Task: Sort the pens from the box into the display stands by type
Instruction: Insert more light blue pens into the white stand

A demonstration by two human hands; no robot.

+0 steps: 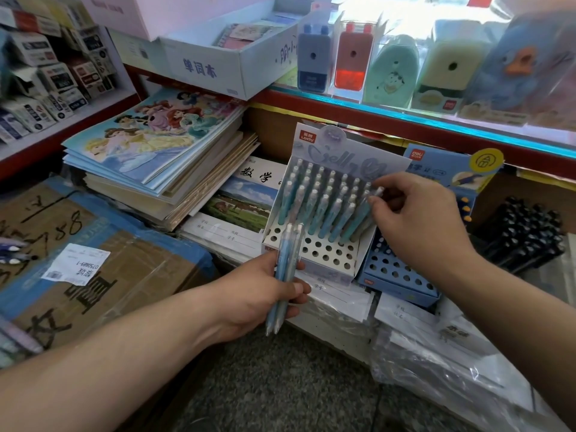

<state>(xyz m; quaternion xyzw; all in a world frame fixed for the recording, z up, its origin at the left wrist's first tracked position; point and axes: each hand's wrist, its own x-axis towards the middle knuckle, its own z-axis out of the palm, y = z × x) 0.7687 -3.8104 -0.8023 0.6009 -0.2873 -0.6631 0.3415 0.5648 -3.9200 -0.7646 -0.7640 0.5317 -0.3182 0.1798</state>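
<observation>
A taped brown cardboard box (pixel 124 275) sits at left. Ahead, a white card display stand (pixel 327 271) with round holes holds rows of slim pale blue pens (pixel 324 201), tilted back. A blue stand (pixel 405 289) sits just beside it. The left hand (pixel 265 294) has its grip curled round two matching pens (pixel 288 244) before the stand. The right hand (pixel 417 219) pinches one pen (pixel 361 213) at the stand's right edge.

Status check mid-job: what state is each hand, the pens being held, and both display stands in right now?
left hand: grips the two pens.
two pens: upright, in front of the white stand.
right hand: pinches the single pen.
single pen: tilted, at the right end of the filled rows.
white stand: back rows filled, front holes empty.
blue stand: visible holes empty, partly hidden.
</observation>
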